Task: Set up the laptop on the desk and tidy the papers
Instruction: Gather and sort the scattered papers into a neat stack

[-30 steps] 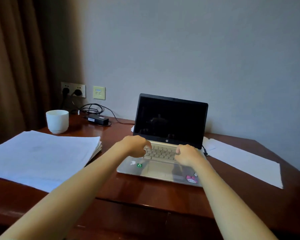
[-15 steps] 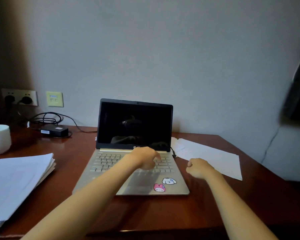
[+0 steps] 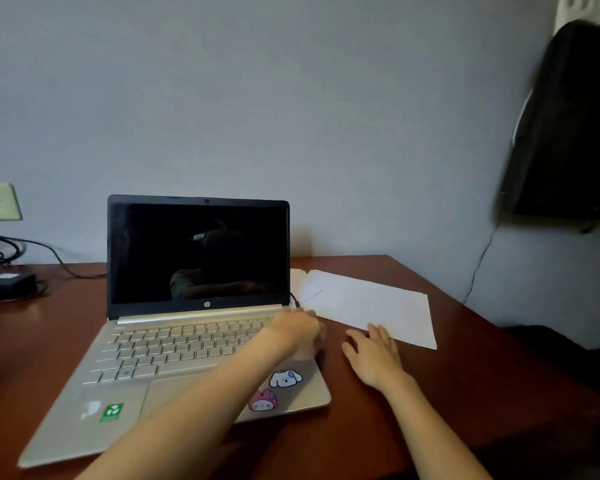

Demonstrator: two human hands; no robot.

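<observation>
Head view: the laptop (image 3: 174, 344) stands open with a dark screen at the middle of the desk (image 3: 482, 393). The papers (image 3: 371, 303) lie loosely fanned toward the far right corner, just beside the laptop's right edge.

The left hand (image 3: 297, 332) reaches across the keyboard's right end. Its fingers look curled but are blurred, so I cannot tell whether they hold anything. The right hand (image 3: 373, 358) lies flat on the desk, fingers apart, tips touching the papers' near edge.

A cable (image 3: 293, 299) is plugged in at the laptop's right side, close to the left hand. Knocking it could pull the plug out. A hasty push could scatter the sheets or send them toward the desk's right edge.

No container shows except a dark bag (image 3: 568, 126) hanging at the right, its contents hidden.
</observation>
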